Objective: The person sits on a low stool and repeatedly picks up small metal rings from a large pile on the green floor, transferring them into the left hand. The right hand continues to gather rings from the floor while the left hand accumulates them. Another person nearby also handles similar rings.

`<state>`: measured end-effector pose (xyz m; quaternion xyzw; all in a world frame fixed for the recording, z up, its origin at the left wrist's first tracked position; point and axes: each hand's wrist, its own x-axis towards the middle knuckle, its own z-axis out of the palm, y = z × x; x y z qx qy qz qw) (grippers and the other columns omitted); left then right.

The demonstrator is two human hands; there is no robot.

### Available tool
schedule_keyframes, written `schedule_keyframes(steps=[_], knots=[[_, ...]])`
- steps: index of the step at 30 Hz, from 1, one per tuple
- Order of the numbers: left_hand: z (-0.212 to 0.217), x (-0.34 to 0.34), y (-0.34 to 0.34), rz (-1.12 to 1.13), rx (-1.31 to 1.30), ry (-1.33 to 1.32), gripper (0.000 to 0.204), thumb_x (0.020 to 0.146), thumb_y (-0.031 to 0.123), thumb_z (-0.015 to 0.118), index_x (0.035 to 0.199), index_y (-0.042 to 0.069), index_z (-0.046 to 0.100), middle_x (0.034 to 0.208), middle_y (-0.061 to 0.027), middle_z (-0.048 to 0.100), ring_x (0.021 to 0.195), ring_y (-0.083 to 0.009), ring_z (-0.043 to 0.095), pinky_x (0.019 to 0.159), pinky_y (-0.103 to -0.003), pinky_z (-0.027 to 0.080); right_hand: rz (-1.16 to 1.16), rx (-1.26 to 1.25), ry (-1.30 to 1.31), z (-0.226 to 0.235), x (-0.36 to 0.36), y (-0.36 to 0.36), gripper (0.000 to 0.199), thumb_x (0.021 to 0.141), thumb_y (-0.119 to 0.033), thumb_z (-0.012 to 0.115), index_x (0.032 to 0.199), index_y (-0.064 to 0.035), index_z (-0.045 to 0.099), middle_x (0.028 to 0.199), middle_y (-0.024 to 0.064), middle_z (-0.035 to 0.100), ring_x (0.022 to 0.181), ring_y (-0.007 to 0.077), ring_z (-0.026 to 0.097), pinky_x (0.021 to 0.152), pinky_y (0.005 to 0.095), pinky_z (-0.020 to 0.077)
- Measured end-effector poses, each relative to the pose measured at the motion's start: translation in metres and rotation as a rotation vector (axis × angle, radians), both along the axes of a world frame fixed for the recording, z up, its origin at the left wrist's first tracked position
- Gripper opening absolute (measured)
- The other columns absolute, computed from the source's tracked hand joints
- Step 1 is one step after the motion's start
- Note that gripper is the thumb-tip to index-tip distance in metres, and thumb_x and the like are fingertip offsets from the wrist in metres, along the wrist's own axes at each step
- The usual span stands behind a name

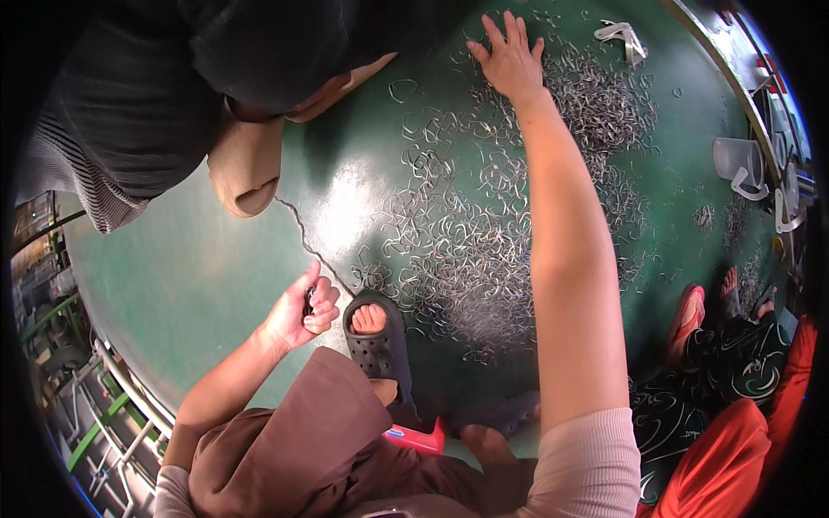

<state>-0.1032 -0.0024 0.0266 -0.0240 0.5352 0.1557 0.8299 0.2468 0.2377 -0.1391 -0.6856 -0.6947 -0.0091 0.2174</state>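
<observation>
My left hand (pixel 304 311) is closed around one end of a thin chain of linked wire pieces (pixel 302 235), which trails away over the green floor (pixel 190 268). My right hand (pixel 511 59) is stretched far forward, fingers spread and palm down, resting on a wide scatter of small bent metal wire links (pixel 484 250). My foot in a black perforated sandal (pixel 376 338) rests on the floor just right of the left hand, at the near edge of the scatter.
A person in dark clothes with a tan sandal (pixel 246 173) sits at the upper left. Another person's feet in red sandals (pixel 686 319) and patterned trousers are at the right. A clear plastic jug (pixel 741 164) stands at the far right. A red handle (pixel 416 439) lies by my knee.
</observation>
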Motion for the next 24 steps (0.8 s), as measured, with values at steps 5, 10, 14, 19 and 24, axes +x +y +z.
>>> schedule_keyframes(steps=[5,10,14,19,24], knots=[[-0.004,-0.006,-0.001,0.034,-0.023,0.007,0.054,0.093,0.048,0.039,0.056,0.01,0.032,0.055,-0.0005,0.034,0.041,-0.0062,0.024,0.033,-0.018,0.018,0.031,-0.168,-0.069,0.004,-0.051,-0.023,0.061,0.087,-0.06,0.034,0.137,-0.0252,0.033,0.146,0.01,0.022,0.136,0.0297,0.014,0.102,0.0655,0.0099],[-0.005,0.004,0.014,0.019,0.04,-0.042,0.053,0.094,0.046,0.038,0.056,0.009,0.032,0.055,-0.0005,0.034,0.041,-0.0062,0.024,0.033,-0.018,0.019,0.211,-0.146,0.029,0.021,-0.087,-0.105,0.055,0.084,-0.051,0.048,0.132,-0.0242,0.042,0.143,0.0102,0.026,0.135,0.0313,0.016,0.099,0.0693,0.0079],[-0.005,0.009,0.012,0.009,0.082,-0.081,0.053,0.094,0.046,0.037,0.056,0.009,0.033,0.055,-0.0003,0.034,0.041,-0.006,0.025,0.033,-0.018,0.019,0.2,-0.253,0.094,0.038,-0.078,-0.177,0.054,0.081,-0.045,0.056,0.13,-0.0257,0.043,0.143,0.0111,0.025,0.135,0.0337,0.015,0.098,0.0695,0.0083],[-0.01,0.022,-0.003,-0.01,0.074,-0.125,0.051,0.095,0.043,0.036,0.058,0.009,0.032,0.054,-0.0005,0.034,0.04,-0.0063,0.024,0.033,-0.019,0.018,0.225,-0.382,0.131,0.053,-0.066,-0.263,0.055,0.081,-0.044,0.056,0.132,-0.0292,0.041,0.145,0.0107,0.022,0.135,0.0348,0.014,0.099,0.0688,0.0067],[-0.012,0.033,-0.01,-0.031,0.134,-0.128,0.051,0.095,0.043,0.038,0.056,0.009,0.032,0.054,-0.0004,0.032,0.039,-0.0071,0.024,0.033,-0.019,0.017,0.287,-0.409,0.108,0.052,-0.059,-0.307,0.052,0.081,-0.044,0.056,0.131,-0.032,0.042,0.145,0.0065,0.023,0.135,0.0312,0.017,0.1,0.0674,0.009]])
